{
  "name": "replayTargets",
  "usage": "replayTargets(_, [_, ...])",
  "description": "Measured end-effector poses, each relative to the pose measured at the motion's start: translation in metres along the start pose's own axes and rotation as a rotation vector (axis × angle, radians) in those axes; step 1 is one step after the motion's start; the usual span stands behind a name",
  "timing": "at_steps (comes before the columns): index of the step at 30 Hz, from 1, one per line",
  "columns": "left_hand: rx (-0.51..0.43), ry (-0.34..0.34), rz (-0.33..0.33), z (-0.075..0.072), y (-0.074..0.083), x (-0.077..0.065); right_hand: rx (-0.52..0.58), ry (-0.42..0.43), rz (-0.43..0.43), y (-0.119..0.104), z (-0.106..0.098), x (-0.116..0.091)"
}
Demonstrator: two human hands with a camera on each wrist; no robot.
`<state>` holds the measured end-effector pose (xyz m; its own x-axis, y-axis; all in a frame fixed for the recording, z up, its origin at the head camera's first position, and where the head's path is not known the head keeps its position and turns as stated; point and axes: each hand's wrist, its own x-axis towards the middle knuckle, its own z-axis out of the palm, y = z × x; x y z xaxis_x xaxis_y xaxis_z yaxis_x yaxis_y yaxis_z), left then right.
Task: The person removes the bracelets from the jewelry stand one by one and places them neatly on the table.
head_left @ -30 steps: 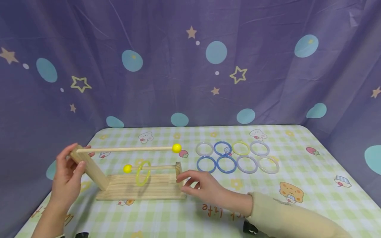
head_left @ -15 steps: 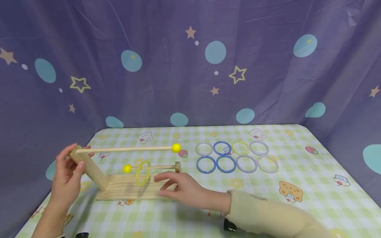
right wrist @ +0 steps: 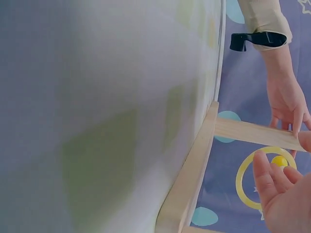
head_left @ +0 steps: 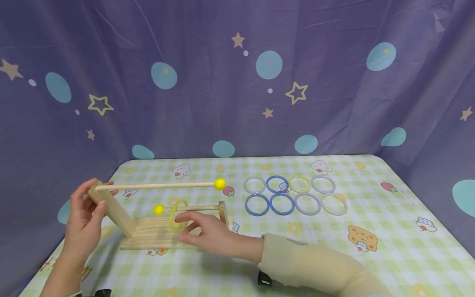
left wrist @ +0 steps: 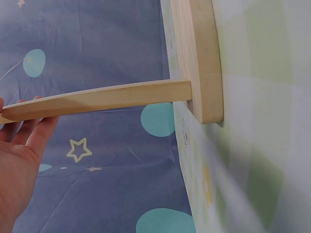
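Observation:
In the head view my left hand (head_left: 82,218) grips the top of the tall post (head_left: 116,212) of a wooden stand, thumb on the near side. From that post a long rod (head_left: 159,186) with a yellow end ball runs right. A shorter rod (head_left: 204,208) runs left from the low post (head_left: 223,212), ending in another yellow ball (head_left: 158,210). Around the shorter rod hangs a yellow ring (head_left: 172,218). My right hand (head_left: 209,233) is just right of this ring, fingers loosely bent; the right wrist view shows nothing pinched, and contact with the ring is unclear.
Right of the stand, two rows of rings lie flat on the checked tablecloth (head_left: 386,206): blue ones (head_left: 257,205), a yellow one (head_left: 299,184) and pale clear ones (head_left: 307,204). A purple curtain (head_left: 222,103) hangs behind the table.
My right hand has moved left from the low post, across the front of the stand, to the yellow ring. The left hand, stand and rings have stayed put.

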<state>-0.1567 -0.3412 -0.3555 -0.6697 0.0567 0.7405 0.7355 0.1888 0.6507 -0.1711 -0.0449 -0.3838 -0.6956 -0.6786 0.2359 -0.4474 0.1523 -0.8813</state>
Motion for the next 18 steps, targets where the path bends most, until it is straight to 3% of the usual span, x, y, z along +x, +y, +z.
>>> replayTargets(9, [0.076,0.012,-0.039,0.001,0.005,0.000,-0.005,0.021,-0.011,0.001,0.011,0.016])
replayTargets(18, [-0.005,-0.008,0.014,0.000,0.001,0.001,-0.007,0.026,-0.007,-0.002,0.021,0.023])
